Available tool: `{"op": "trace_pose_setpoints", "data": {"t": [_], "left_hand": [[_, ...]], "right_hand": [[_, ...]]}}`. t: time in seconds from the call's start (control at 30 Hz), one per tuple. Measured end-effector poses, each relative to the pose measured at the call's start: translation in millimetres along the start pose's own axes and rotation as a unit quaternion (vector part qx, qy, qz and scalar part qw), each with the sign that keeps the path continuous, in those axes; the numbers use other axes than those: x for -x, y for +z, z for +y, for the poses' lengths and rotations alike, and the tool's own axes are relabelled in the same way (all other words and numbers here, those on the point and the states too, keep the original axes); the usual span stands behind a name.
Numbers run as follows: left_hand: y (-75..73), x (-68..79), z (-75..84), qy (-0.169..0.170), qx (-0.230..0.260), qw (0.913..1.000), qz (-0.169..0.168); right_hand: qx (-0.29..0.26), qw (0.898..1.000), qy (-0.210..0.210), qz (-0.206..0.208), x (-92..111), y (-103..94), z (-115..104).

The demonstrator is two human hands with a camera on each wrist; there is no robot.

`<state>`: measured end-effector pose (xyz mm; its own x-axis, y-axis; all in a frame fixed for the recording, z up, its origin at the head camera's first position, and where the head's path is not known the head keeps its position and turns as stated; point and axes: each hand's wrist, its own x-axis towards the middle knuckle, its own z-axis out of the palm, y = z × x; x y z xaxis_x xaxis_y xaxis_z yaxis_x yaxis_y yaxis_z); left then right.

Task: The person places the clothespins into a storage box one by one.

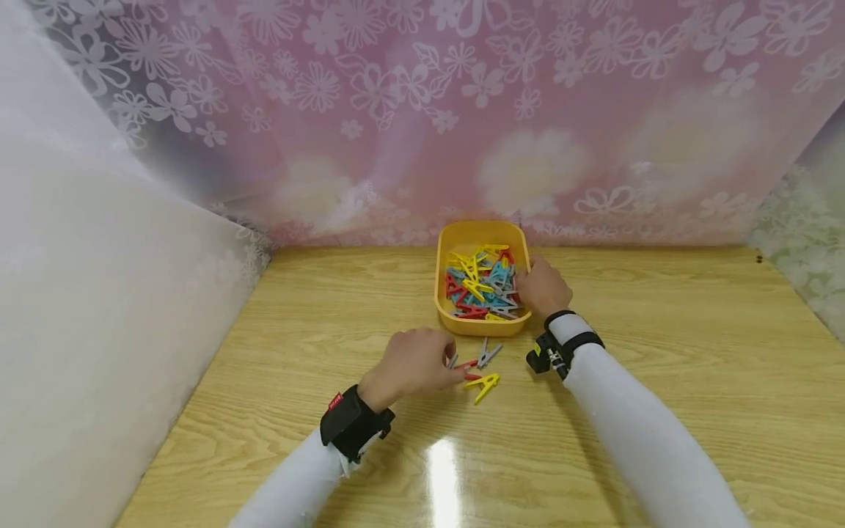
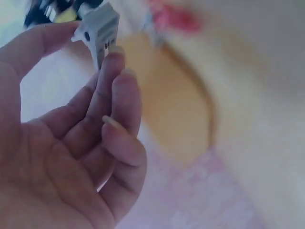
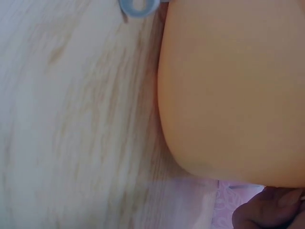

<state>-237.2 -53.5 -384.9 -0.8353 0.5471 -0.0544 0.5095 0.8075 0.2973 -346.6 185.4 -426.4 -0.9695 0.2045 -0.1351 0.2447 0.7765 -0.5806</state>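
A yellow plastic bin holds a heap of red, yellow, blue and grey clothespins. My right hand grips the bin's right rim; in the right wrist view, its fingers show at the edge of the bin wall. In front of the bin, my left hand pinches a grey clothespin between thumb and fingertips. Close by on the table lie a grey clothespin, a yellow clothespin and a red one, partly hidden by the left fingers.
The wood-grain table runs back to a pink flowered curtain. A white sheet hangs along the left side. Both wrists carry black straps with small cameras.
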Motion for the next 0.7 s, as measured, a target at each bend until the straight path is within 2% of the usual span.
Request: {"op": "trace_pose_setpoints", "data": {"t": [0.07, 0.17, 0.27, 0.33, 0.43, 0.5, 0.6, 0.7], "left_hand": [[-16.1, -8.7, -1.5, -0.003, 0.016, 0.9996, 0.025], [-39.0, -29.8, -2.1, -0.005, 0.051, 0.9968, 0.062], [-53.5, -60.3, -2.2, -0.010, 0.074, 0.9927, 0.095], [-57.7, -81.6, -2.3, -0.010, 0.076, 0.9908, 0.112], [-56.6, -108.8, -3.8, -0.025, 0.066, 0.9906, 0.118], [-52.6, -121.7, -6.2, -0.038, 0.052, 0.9913, 0.114], [-41.0, -130.5, -12.6, -0.056, 0.037, 0.9912, 0.114], [-31.2, -131.9, -16.8, -0.053, 0.041, 0.9900, 0.124]], "right_hand": [[-0.001, 1.000, 0.002, 0.000, 0, -1.3, 1], [-0.001, 1.000, 0.002, 0.001, 0, -2.1, 2], [0.000, 1.000, 0.005, 0.001, 0, -1.7, 2], [0.004, 1.000, 0.007, 0.000, 0, -1.0, 2], [0.007, 1.000, 0.011, 0.001, 0, -0.7, 2], [0.005, 1.000, 0.012, 0.002, 0, -1.2, 1], [0.002, 1.000, 0.011, 0.003, 0, 0.4, 0], [0.004, 1.000, 0.011, 0.008, -2, -0.9, 1]]}}
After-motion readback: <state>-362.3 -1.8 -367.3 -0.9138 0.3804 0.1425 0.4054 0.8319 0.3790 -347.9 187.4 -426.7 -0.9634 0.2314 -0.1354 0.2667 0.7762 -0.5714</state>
